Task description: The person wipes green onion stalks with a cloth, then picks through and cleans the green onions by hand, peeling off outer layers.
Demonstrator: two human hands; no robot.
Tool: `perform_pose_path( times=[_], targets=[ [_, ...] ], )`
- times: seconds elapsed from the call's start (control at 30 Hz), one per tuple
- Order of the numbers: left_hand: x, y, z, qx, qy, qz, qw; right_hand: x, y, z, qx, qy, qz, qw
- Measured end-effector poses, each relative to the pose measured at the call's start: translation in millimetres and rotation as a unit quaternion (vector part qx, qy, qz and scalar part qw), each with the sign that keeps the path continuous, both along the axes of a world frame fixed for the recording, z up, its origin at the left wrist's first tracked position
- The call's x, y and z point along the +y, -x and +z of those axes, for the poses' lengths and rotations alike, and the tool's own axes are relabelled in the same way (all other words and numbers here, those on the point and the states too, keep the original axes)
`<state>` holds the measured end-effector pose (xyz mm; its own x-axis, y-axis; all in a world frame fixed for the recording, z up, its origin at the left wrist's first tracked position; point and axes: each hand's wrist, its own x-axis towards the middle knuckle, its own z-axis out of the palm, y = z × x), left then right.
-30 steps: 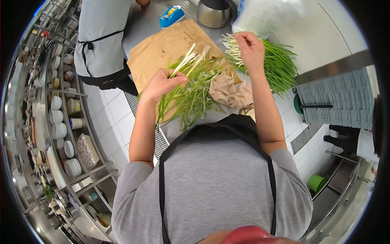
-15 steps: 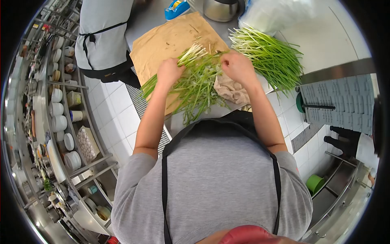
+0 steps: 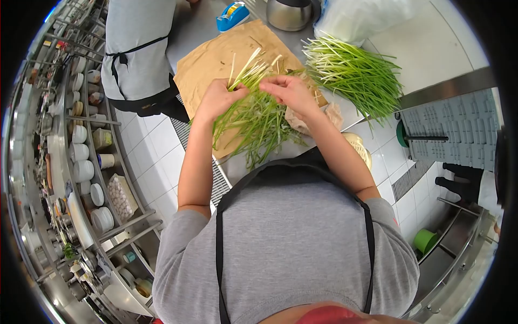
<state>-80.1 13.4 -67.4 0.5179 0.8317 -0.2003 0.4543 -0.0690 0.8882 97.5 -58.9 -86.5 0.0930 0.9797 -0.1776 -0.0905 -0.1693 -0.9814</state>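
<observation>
My left hand [image 3: 220,99] is closed round a small bunch of green stalks [image 3: 249,73] whose white ends point up and away from me. Close to its right, my right hand [image 3: 287,92] has its thumb and fingers pinched together near the stalks; what they hold, if anything, is too small to make out. Loose greens [image 3: 259,127] lie under and between both hands on brown paper [image 3: 208,60]. A crumpled beige cloth [image 3: 333,115] is partly hidden by my right wrist. A neat pile of green stalks with white ends [image 3: 359,78] lies to the right.
At the back of the metal table are a blue tape dispenser [image 3: 232,17], a steel jug [image 3: 289,14] and a clear plastic bag [image 3: 359,16]. Another person in an apron [image 3: 137,54] stands at the left. Shelves with white containers [image 3: 83,170] line the left side.
My right hand has moved from the pile on the right, over the cloth, to beside my left hand. The bunch in my left hand has shifted slightly.
</observation>
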Motion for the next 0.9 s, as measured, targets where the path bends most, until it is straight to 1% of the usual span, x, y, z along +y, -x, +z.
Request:
perform_pose_path(
  times=[0.1,0.13,0.2,0.23,0.3,0.4,0.5,0.6,0.63,0.73,0.83,0.9],
  targets=[
    [-8,-2,1,-0.038,0.025,-0.009,0.999,3,0,-2,-0.010,0.014,0.028,0.999],
    [-9,-2,1,-0.055,0.035,-0.010,0.998,3,0,-2,0.003,0.007,0.029,1.000],
    [-12,-3,11,-0.045,0.071,-0.014,0.996,3,-2,-2,0.027,-0.010,0.030,0.999],
    [-13,-3,14,-0.040,0.088,-0.016,0.995,3,-4,-3,0.030,-0.020,0.021,0.999],
    [-13,-2,12,-0.044,0.085,-0.015,0.995,4,-9,-4,0.035,-0.040,0.003,0.999],
    [-14,-2,16,-0.051,0.098,-0.015,0.994,5,-17,-3,0.053,-0.030,-0.044,0.997],
    [-15,-3,17,-0.061,0.104,-0.017,0.993,0,-12,4,0.050,-0.002,-0.014,0.999],
    [-16,-6,18,-0.063,0.099,-0.014,0.993,-6,-3,7,0.052,-0.027,0.036,0.998],
    [-17,-7,18,-0.062,0.097,-0.011,0.993,-5,0,3,0.049,-0.036,0.018,0.998],
    [-20,-8,18,-0.075,0.114,0.015,0.991,-3,-1,0,0.006,-0.049,0.013,0.999],
    [-21,-10,17,-0.063,0.085,-0.024,0.994,-6,-3,4,-0.095,-0.102,0.033,0.990],
    [-20,-9,13,-0.060,0.089,-0.018,0.994,-5,-7,9,-0.113,-0.083,0.012,0.990]
  ],
)
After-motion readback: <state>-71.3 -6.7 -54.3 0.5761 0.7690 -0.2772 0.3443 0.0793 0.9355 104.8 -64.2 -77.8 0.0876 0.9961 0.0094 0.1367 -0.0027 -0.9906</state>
